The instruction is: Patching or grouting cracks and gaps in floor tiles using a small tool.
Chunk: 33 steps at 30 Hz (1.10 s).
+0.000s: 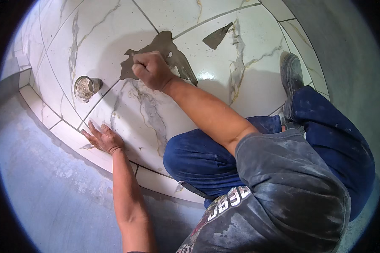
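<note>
My right hand (152, 71) is closed in a fist over a patch of wet grey-brown grout (182, 67) smeared on the marble-patterned floor tiles (150, 120). Whatever it grips, if anything, is hidden under the fingers. The grout lies across the dark joints where the tiles meet. My left hand (102, 137) rests with fingers spread near the tiled edge, holding nothing. Above it stands a small round can (88, 87), its mouth crusted with pale residue. To the right of the grout, a flat triangular scraper (216, 38) lies on a tile, coated in grey.
A narrow tiled border (78, 139) runs along the left and front, meeting a bluish-grey bare surface (50, 168). At the right another tiled strip (299, 36) meets a grey wall (346, 55). My bent legs in blue trousers (202, 158) and a dusty shoe (291, 76) occupy the right side.
</note>
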{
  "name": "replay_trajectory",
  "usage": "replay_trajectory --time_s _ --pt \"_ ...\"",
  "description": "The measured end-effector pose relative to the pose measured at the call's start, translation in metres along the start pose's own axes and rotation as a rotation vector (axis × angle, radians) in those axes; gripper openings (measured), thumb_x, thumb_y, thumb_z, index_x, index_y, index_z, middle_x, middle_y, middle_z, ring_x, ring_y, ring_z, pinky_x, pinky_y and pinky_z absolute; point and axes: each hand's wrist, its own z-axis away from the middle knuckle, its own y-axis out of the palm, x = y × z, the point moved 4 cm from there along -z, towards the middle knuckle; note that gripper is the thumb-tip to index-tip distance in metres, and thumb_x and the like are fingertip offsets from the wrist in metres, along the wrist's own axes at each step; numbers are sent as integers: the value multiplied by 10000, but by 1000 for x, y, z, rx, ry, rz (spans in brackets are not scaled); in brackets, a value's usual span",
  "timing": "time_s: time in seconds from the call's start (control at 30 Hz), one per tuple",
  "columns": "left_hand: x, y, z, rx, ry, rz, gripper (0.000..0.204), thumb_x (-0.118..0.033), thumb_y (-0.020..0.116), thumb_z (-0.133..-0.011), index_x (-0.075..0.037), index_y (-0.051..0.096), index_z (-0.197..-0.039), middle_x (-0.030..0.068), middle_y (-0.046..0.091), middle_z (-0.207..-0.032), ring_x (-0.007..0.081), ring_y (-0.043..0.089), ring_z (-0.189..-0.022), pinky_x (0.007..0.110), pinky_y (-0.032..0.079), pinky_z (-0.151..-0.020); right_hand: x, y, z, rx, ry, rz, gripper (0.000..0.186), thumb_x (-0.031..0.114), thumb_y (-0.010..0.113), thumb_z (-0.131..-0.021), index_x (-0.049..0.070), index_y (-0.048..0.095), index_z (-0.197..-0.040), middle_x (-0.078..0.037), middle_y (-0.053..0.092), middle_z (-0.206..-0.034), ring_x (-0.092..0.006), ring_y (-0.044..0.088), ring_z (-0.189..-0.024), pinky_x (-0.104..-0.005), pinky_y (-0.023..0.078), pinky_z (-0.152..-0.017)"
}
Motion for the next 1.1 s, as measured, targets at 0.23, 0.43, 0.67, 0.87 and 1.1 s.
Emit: replay_trajectory --time_s 0.23,0.43,0.67,0.87,1.1 --pt "-3 4 -1 25 -21 12 613 -467 421 -922 -209 394 -1476 241 184 -1573 403 245 -1437 533 195 -1150 -16 -12 9 24 -7 -19 268 154 554 -799 11 432 -608 -143 393 -536 -216 387 -468 -358 341 -472" --pt "7 3 2 19 -9 2 612 -459 432 -915 -204 403 -1470 256 193 -1567 406 240 -1441 534 198 -1148 -1 -6 5 61 -121 -33 273 162 557 -801 12 426 -614 -123 401 -543 -207 397 -477 -368 349 -480" --pt "3 0 0 -7 -21 2 627 -556 395 -931 -229 418 -1466 235 203 -1567 401 249 -1434 534 210 -1142 12 0 -2 67 -112 -81 278 181 550 -813 7 436 -629 -104 377 -543 -190 375 -500 -342 351 -487" --pt "0 5 -2 15 -27 -8 605 -434 436 -915 -205 399 -1474 239 196 -1570 395 236 -1443 526 186 -1151 -7 -8 -2 46 50 -59 268 171 536 -802 -1 428 -627 -137 396 -546 -230 395 -497 -368 361 -499" --pt "5 -1 2 18 1 -6 589 -381 462 -906 -199 406 -1464 245 185 -1572 391 226 -1448 527 181 -1154 -5 0 4 92 -53 -43 245 166 543 -790 8 465 -619 -171 453 -568 -293 466 -509 -398 404 -522"
